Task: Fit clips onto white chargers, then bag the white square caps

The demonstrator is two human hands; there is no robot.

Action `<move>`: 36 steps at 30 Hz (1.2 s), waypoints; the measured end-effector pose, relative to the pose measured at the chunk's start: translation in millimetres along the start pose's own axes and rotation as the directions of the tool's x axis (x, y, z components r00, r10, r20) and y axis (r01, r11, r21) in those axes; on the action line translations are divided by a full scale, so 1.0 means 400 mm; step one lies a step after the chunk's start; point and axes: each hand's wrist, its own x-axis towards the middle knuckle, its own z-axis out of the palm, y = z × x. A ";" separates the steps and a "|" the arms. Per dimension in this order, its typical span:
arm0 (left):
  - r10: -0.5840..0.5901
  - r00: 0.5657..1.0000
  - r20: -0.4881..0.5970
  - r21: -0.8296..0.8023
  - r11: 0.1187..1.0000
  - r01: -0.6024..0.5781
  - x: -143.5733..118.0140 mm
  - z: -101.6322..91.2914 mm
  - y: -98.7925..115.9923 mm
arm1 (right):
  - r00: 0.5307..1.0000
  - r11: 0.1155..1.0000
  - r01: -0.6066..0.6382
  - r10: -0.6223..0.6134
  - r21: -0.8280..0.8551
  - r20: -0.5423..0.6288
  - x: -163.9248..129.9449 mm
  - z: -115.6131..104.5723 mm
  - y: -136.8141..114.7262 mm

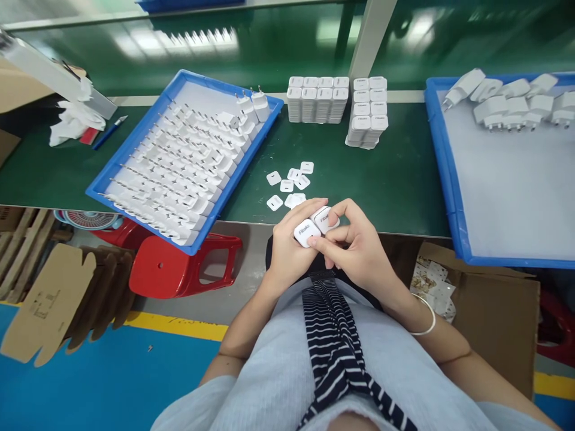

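Just in front of the table edge, my left hand (293, 242) is wrapped around two white plug chargers, a nearer one (305, 233) and a farther one (321, 219). Their rounded square faces point up, with dark lettering; their lower parts are hidden in the palm. My right hand (357, 245) closes in from the right, fingers bent. Its thumb presses the corner of the nearer charger and its index finger rests on the farther one. Beyond the hands, several loose white cover plates (286, 185) with small slots lie scattered on the green tabletop (251, 206).
A blue tray (233, 194) of upright plug chargers stands left. Stacked cover plates (318, 99) and another stack (369, 114) stand at the back. The right blue tray (507, 209) holds several chargers. A blue knife (108, 133) lies left; a red stool (166, 263) stands below.
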 end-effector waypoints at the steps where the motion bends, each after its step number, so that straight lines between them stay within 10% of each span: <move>1: -0.002 1.000 -0.002 0.008 1.000 0.002 -0.001 0.000 0.000 | 1.000 1.000 -0.001 0.001 -0.022 0.010 0.001 -0.001 -0.001; 12: 0.076 0.997 0.002 -0.021 0.997 -0.076 0.004 0.019 0.003 | 0.989 0.963 0.071 -0.102 -0.259 -0.108 -0.010 0.017 -0.003; 20: 0.165 0.984 0.065 -0.033 0.986 -0.164 0.025 -0.007 0.040 | 0.983 0.973 0.184 -0.181 0.142 -0.035 -0.033 -0.010 -0.010; 28: 0.266 0.963 0.042 0.080 0.960 -0.268 0.019 -0.003 0.047 | 0.973 0.982 0.141 -0.114 0.124 -0.202 -0.035 0.021 -0.027; 36: 0.048 0.998 0.030 -0.120 0.992 -0.044 0.017 0.004 0.037 | 0.967 0.971 0.185 -0.153 0.150 -0.201 -0.036 0.023 -0.018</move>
